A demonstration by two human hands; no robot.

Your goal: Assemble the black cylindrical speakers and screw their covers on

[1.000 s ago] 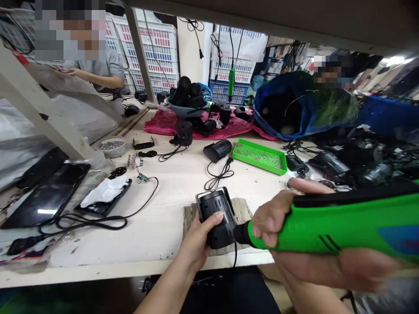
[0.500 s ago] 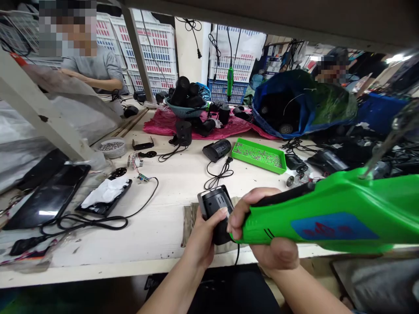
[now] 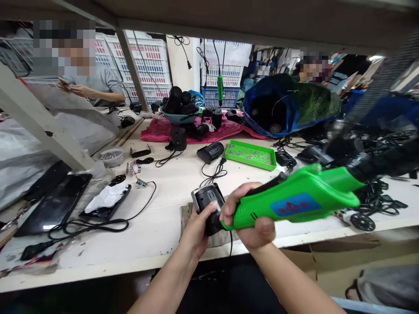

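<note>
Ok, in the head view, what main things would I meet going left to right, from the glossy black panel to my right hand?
Glossy black panel, crumpled white sheet, small circuit board, left hand on the black device, right hand around the green handheld tool.

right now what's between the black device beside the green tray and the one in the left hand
A looped black cord with its plug lies on the table there, in the head view.

Green power tool (image 3: 294, 187), blue label (image 3: 296, 205), black device (image 3: 207, 196), pink sheet (image 3: 229, 129)
</note>
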